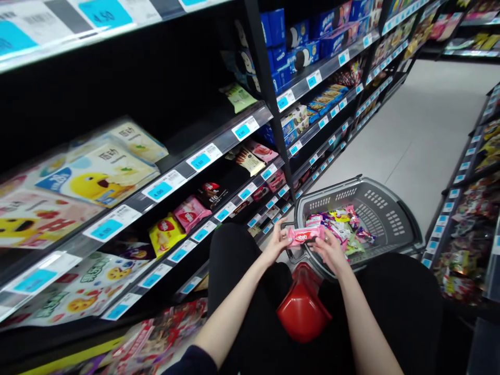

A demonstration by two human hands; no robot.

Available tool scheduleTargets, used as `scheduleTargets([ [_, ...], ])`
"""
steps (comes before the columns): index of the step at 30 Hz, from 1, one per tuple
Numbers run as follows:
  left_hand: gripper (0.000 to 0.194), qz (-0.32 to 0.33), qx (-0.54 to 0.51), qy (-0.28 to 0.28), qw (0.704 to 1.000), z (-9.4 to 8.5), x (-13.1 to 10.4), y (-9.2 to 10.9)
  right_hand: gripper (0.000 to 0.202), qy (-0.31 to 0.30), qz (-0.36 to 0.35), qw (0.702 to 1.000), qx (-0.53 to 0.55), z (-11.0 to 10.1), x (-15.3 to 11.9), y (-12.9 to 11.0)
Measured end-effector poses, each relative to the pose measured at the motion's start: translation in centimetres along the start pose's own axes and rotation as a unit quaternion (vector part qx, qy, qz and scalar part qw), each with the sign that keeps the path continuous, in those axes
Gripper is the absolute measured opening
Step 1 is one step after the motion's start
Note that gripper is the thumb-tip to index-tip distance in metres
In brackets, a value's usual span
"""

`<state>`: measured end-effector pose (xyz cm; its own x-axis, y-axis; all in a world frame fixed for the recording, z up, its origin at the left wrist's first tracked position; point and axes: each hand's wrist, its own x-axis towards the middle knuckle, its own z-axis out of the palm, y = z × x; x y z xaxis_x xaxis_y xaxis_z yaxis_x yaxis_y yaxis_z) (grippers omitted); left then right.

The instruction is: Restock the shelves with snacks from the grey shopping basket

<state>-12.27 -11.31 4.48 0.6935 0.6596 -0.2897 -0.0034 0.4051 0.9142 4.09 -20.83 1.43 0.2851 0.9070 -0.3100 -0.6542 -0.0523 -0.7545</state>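
A pink wafer packet (305, 236) with a red label is stretched between my two hands. My left hand (278, 240) grips its left end, and my right hand (328, 249) has the right end between thumb and fingers. Just beyond the packet stands a grey shopping basket (402, 213) with pierced walls. Inside it lies a loose heap of small colourful wrapped snacks (344, 224). A glossy red object (303, 307), which I cannot identify, sits below my hands between my knees.
Shelves with blue price tags (201, 160) run along my left, holding a yellow packet (166, 234), a pink packet (190, 212) and blue Oreo boxes (302, 54). Bagged snacks (463, 245) fill the shelf on my right. A pale floor aisle (422, 120) leads away ahead.
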Motion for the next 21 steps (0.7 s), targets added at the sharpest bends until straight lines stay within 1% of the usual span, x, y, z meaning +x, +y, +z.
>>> scheduleTargets([
  [3, 0.051, -0.028, -0.061, -0.039, 0.997, 0.2, -0.3, -0.3, 0.040, 0.000, -0.034, 0.999, -0.035, -0.1, -0.6, 0.0],
  [5, 0.047, -0.052, -0.063, -0.050, 0.995, 0.2, -0.5, -0.7, 0.039, -0.008, -0.037, 0.996, -0.077, -0.1, -1.0, 0.2],
  [7, 0.045, -0.055, -0.056, -0.030, 0.996, 0.2, -0.5, -1.1, 0.035, -0.020, -0.034, 0.994, -0.103, -0.1, -1.5, 0.4],
  [9, 0.043, -0.038, -0.057, -0.008, 0.998, 0.2, -0.4, -1.4, 0.032, -0.035, -0.035, 0.995, -0.091, 0.1, -2.0, 0.5],
  [12, 0.043, -0.004, -0.081, -0.007, 0.997, 0.2, -0.1, -1.8, 0.033, -0.047, -0.046, 0.996, -0.060, 0.4, -2.6, 0.6],
  [14, 0.043, 0.011, -0.088, -0.014, 0.996, 0.3, 0.1, -1.9, 0.035, -0.033, -0.057, 0.996, -0.057, 0.6, -2.7, 0.8],
  [16, 0.042, 0.022, -0.073, -0.011, 0.997, 0.3, 0.2, -2.1, 0.038, -0.003, -0.065, 0.995, -0.070, 0.6, -2.6, 1.1],
  [19, 0.043, 0.029, -0.024, -0.007, 0.999, 0.2, 0.2, -2.0, 0.046, 0.043, -0.069, 0.990, -0.116, 0.5, -2.3, 1.7],
  [21, 0.046, 0.018, 0.008, -0.028, 0.999, 0.0, 0.1, -1.9, 0.049, 0.046, -0.072, 0.984, -0.154, 0.2, -2.1, 1.9],
])
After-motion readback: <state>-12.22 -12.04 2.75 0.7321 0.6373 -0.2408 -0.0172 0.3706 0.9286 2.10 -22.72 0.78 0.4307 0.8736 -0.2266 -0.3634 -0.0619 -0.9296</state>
